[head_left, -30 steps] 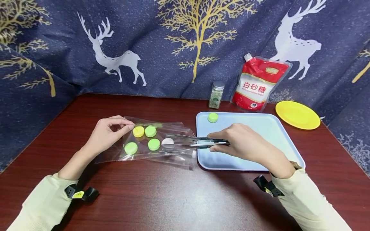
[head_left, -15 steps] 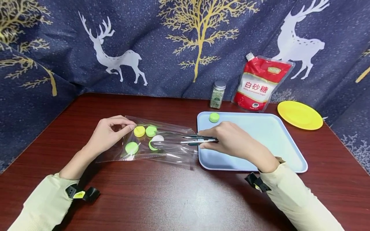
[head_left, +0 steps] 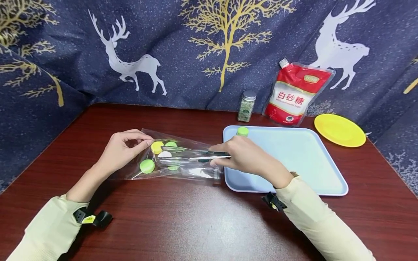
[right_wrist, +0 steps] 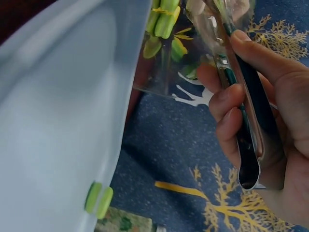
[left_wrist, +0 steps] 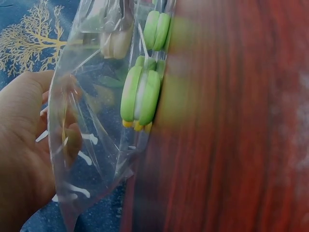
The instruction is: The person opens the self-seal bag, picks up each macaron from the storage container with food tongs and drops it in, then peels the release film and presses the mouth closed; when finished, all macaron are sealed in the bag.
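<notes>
A clear plastic bag (head_left: 200,173) lies on the dark wooden table, its upper left edge pinched between thumb and fingers of my left hand (head_left: 117,150). My right hand (head_left: 240,154) grips metal tongs (right_wrist: 248,101), whose arms reach into the bag through its right end. At the tongs' tips, inside the bag, is a white macaron (head_left: 164,154). Around it in the bag are a yellow macaron (head_left: 157,147) and three green ones, including a green macaron (head_left: 147,166) at the lower left. In the left wrist view a green macaron (left_wrist: 140,96) shows its pale filling through the plastic.
A light blue tray (head_left: 303,159) stands right of the bag, under my right hand, with a green macaron (head_left: 242,131) at its far left corner. Behind it are a seasoning jar (head_left: 246,106) and a red sugar pouch (head_left: 295,94). A yellow plate (head_left: 339,130) lies far right.
My right hand has moved left with the tongs, taking the white macaron deeper into the bag, in among the others. My left hand keeps its pinch on the bag.
</notes>
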Demonstrator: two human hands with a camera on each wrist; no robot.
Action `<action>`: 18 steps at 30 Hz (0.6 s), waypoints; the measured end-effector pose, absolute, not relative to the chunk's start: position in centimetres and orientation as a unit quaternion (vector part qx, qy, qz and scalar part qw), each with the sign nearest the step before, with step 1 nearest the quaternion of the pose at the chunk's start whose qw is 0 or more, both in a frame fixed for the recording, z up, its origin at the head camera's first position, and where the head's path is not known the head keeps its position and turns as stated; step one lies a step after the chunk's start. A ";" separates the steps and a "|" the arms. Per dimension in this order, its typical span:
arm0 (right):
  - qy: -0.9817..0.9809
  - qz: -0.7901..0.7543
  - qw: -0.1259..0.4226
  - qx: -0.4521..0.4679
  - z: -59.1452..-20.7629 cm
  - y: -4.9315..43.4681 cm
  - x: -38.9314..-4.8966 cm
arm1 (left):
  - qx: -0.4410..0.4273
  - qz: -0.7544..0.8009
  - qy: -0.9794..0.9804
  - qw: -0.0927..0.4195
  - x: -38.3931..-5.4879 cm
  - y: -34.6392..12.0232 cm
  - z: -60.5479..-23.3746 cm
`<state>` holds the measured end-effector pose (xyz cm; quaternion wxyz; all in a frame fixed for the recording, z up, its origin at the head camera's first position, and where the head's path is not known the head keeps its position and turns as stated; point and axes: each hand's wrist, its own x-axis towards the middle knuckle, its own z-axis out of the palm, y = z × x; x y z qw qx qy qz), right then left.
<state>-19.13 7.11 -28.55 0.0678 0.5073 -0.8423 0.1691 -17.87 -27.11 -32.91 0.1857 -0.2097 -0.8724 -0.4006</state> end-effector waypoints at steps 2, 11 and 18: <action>-0.844 0.177 0.054 0.504 -28.7 6.9 -19.2 | -0.208 -0.401 -0.872 0.186 -17.9 -27.1 -32.9; -0.852 0.190 0.025 0.488 -29.1 6.6 -19.3 | -0.211 -0.399 -0.873 0.186 -18.0 -27.1 -33.0; -0.853 0.188 0.017 0.486 -29.1 6.4 -19.2 | -0.214 -0.398 -0.871 0.192 -18.0 -27.1 -33.0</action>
